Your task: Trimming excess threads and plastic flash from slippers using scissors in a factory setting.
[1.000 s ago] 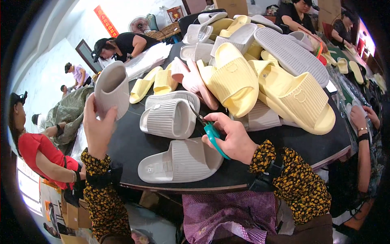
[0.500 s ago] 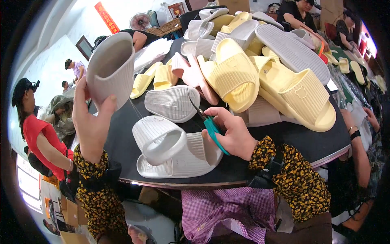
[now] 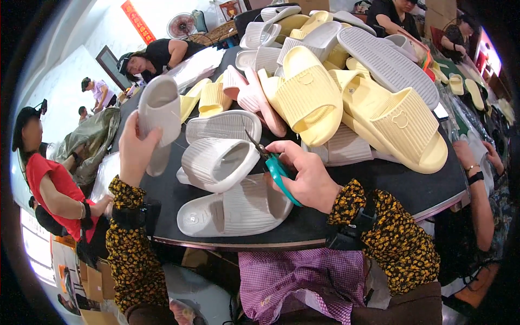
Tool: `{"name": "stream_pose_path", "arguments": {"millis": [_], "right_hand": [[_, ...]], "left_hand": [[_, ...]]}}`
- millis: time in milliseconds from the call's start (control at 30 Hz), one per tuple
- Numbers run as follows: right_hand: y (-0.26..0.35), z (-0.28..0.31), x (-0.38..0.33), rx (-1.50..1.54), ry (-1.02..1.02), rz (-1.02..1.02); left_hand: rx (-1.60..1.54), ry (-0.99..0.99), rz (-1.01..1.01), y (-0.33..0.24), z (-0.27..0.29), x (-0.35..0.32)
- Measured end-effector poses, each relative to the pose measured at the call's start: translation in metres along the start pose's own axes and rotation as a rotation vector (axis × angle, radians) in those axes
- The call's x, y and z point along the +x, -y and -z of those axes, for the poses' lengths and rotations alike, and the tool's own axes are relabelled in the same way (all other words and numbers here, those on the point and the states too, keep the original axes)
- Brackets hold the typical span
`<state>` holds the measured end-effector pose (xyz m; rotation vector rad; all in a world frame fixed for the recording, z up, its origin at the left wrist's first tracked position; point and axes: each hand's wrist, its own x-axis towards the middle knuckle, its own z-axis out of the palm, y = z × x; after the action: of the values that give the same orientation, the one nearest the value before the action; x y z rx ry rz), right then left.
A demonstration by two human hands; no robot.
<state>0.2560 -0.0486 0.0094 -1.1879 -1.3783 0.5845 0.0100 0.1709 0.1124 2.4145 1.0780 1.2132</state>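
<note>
Left hand point(image 3: 135, 149), grip closed round a grey slide sandal point(image 3: 160, 116), now lower than half a second ago, held upright over the table point(image 3: 379, 179) edge. Right hand point(image 3: 306, 176) unchanged: grip wrapped on teal-handled snips point(image 3: 276, 168), blades at a second grey sandal point(image 3: 216, 162) stacked on a third point(image 3: 238, 208). Reads as inspection continuing, trimming pending. Yellow sandals point(image 3: 352, 103) heaped beyond.

Room: pale walls point(image 3: 65, 81), brightly lit, with a red banner point(image 3: 137, 21) hung high at the left and a dark framed doorway point(image 3: 108, 58) below it. Furniture: round black desk point(image 3: 390, 184); a standing fan point(image 3: 181, 24) at the far side. Cardboard boxes point(image 3: 89, 279) on the floor, lower left.
</note>
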Motion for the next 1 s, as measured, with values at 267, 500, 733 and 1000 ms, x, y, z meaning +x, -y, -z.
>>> {"name": "stream_pose_path", "arguments": {"millis": [267, 500, 733, 1000], "right_hand": [[0.001, 0.0, 0.001, 0.047, 0.029, -0.073], [-0.002, -0.003, 0.003, -0.01, 0.012, -0.023], [-0.001, -0.002, 0.001, 0.016, 0.005, -0.041], [0.005, -0.004, 0.0, 0.055, 0.023, -0.043]], "left_hand": [[0.21, -0.005, -0.016, 0.025, -0.008, -0.001], [0.332, -0.031, -0.056, 0.048, -0.019, 0.012], [0.484, -0.078, -0.059, 0.058, -0.024, 0.034], [0.698, -0.091, -0.061, 0.114, -0.005, 0.01]]}}
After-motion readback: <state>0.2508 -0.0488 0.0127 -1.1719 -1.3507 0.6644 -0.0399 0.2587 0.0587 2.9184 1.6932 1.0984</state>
